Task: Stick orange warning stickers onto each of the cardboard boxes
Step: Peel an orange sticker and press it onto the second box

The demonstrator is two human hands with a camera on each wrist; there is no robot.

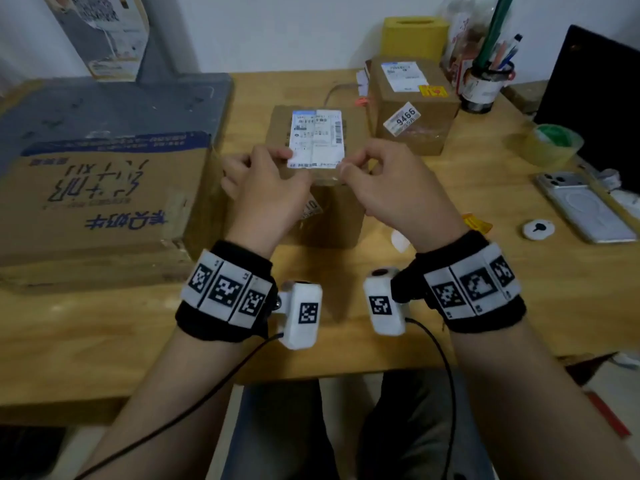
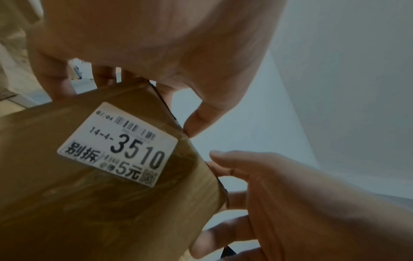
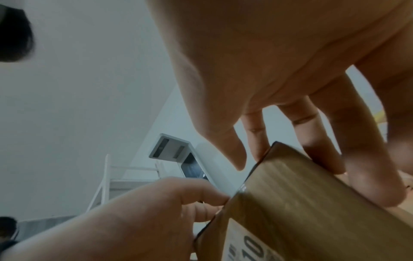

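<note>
A small cardboard box (image 1: 325, 216) with a white shipping label (image 1: 317, 138) on top stands mid-table. My left hand (image 1: 266, 181) grips its near top edge, fingers over the top and thumb (image 2: 196, 123) on the front edge above the "3510" label (image 2: 116, 144). My right hand (image 1: 388, 188) holds the same edge further right, fingers (image 3: 324, 141) lying on the box top (image 3: 301, 203). No sticker shows in either hand. A loose orange sticker (image 1: 477, 223) lies on the table beside my right wrist. The back box (image 1: 412, 109) carries an orange-yellow sticker (image 1: 431, 90). A large printed box (image 1: 104, 202) sits left.
On the wooden table (image 1: 104, 323) at the right are a phone (image 1: 585, 206), a small white round disc (image 1: 538, 229), a tape roll (image 1: 552, 143), a pen cup (image 1: 485, 84) and a black screen (image 1: 595, 98). A yellow tissue box (image 1: 414, 36) stands behind.
</note>
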